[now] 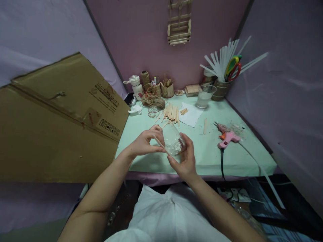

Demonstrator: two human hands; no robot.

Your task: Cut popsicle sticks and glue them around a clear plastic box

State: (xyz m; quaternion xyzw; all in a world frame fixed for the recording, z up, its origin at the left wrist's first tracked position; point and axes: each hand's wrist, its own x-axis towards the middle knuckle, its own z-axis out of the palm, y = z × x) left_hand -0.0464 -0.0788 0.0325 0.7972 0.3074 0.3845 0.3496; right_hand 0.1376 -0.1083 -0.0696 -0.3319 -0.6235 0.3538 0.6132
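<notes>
Between my hands, above the table's front part, a clear plastic cup (174, 139) is held tilted. My right hand (186, 159) is closed round the cup's right side and lower end. My left hand (151, 141) pinches a flat wooden craft stick (160, 143), which lies against the near side of the cup. Another stick end (165, 124) shows at the cup's far side; how it is fixed I cannot tell. Just beyond lies a loose pile of craft sticks (171, 113).
A pink hot glue gun (228, 137) rests at the right, its cord over the front edge. A plastic tub (204, 97), twine (152, 101), a white bottle (136, 88) and a holder (219, 90) with glue sticks and scissors stand behind. Large cardboard (63, 124) borders the left.
</notes>
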